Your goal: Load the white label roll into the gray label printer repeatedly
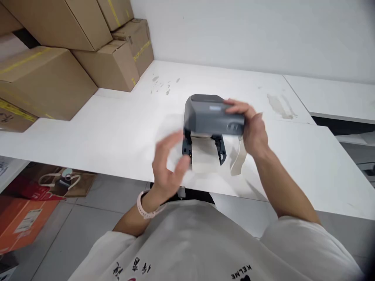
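Note:
A dark grey label printer (205, 117) stands on the white table with its lid tilted up, showing part of the black inner frame. My right hand (254, 130) grips the right side of the lid, fingers over its top. Just left of the printer is my left hand (168, 168), slightly blurred, its fingers apart and holding nothing. From the printer's front a strip of pale label paper (205, 154) runs toward me. A loose curled paper strip (238, 159) lies to the right, below my right hand.
Stacked cardboard boxes (105, 64) fill the back left of the white table (125, 128). A white wall (249, 35) rises behind. At lower left, an orange box (26, 222) and a paper bag (84, 183) are on the floor. A gap with a shelf shows at right.

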### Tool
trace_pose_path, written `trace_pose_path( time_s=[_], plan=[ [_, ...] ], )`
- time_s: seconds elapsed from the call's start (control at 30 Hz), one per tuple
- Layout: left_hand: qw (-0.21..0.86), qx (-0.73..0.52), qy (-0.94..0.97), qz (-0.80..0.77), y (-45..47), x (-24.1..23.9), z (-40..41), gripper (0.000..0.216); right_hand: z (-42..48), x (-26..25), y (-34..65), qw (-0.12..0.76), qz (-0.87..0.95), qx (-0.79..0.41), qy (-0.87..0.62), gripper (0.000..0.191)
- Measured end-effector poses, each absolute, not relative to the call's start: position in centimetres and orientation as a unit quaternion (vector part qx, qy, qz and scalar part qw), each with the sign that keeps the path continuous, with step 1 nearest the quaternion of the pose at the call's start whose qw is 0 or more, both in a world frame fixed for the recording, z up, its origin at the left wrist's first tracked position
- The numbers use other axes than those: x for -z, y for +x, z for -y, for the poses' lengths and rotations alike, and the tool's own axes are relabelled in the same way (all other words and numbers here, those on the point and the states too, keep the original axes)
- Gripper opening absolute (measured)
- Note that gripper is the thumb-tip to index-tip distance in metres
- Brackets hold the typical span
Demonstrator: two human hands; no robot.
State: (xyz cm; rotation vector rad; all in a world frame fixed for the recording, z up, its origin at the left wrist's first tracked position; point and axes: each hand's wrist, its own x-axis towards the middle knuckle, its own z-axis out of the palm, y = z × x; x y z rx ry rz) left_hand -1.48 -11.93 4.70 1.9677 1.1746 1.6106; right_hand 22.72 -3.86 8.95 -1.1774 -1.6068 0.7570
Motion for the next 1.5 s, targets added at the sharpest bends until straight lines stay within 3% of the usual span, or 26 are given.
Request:
trace_pose_path(
  time_s=[0.07, 0.13, 0.17, 0.27, 0.4, 0.53, 0.77, 0.93, 0.97, 1.1, 1.2, 1.3, 1.5],
  plan=[
    [0.19, -0.575, 0.644, -0.467, -2.0, -4.1, 10.0, 0.066, 6.4, -6.6, 22.0, 0.497, 0.673, -0.294, -0.463, 0.05],
    [0.281, -0.532, 0.616, -0.509, -1.8, -3.1, 8.1, 0.076, 7.6, -4.8, 21.3, 0.519, 0.639, -0.296, -0.485, 0.028],
    [0.338, -0.503, 0.604, -0.519, -1.6, -2.5, 7.4, 0.08, 7.9, -4.2, 21.0, 0.533, 0.603, -0.311, -0.505, 0.033],
    [0.5, -0.424, 0.578, -0.485, -0.7, -1.4, 6.4, 0.083, 8.0, -3.5, 20.7, 0.529, 0.486, -0.435, -0.543, 0.081],
    [0.613, -0.407, 0.531, -0.421, 0.1, -1.2, 7.0, 0.078, 8.3, -3.9, 20.9, 0.432, 0.393, -0.629, -0.514, 0.074],
    [0.6, -0.454, 0.501, -0.427, 0.6, -0.9, 7.1, 0.075, 8.4, -4.1, 21.2, 0.416, 0.378, -0.643, -0.521, 0.07],
    [0.558, -0.478, 0.517, -0.441, 0.5, -0.1, 6.6, 0.081, 8.0, -3.1, 20.8, 0.462, 0.388, -0.615, -0.508, 0.068],
    [0.36, -0.561, 0.465, -0.582, 0.4, 0.7, 12.0, 0.048, 8.4, -2.7, 20.4, 0.479, 0.384, -0.608, -0.503, 0.063],
    [0.379, -0.551, 0.461, -0.583, 0.5, 0.9, 13.1, 0.041, 8.5, -2.6, 20.3, 0.484, 0.382, -0.606, -0.502, 0.062],
    [0.591, -0.445, 0.455, -0.495, 1.5, 1.1, 14.8, 0.052, 8.7, -2.3, 19.8, 0.506, 0.382, -0.59, -0.5, 0.063],
    [0.648, -0.434, 0.406, -0.476, 2.1, 0.6, 13.8, 0.048, 8.7, -2.3, 19.8, 0.501, 0.385, -0.591, -0.502, 0.066],
    [0.623, -0.437, 0.434, -0.482, 1.9, 0.5, 13.2, 0.046, 8.3, -2.7, 20.0, 0.489, 0.397, -0.573, -0.523, 0.077],
    [0.582, -0.415, 0.507, -0.481, 0.1, 0.9, 13.6, 0.052, 6.3, -4.8, 20.0, 0.466, 0.472, -0.508, -0.55, 0.122]
  ],
)
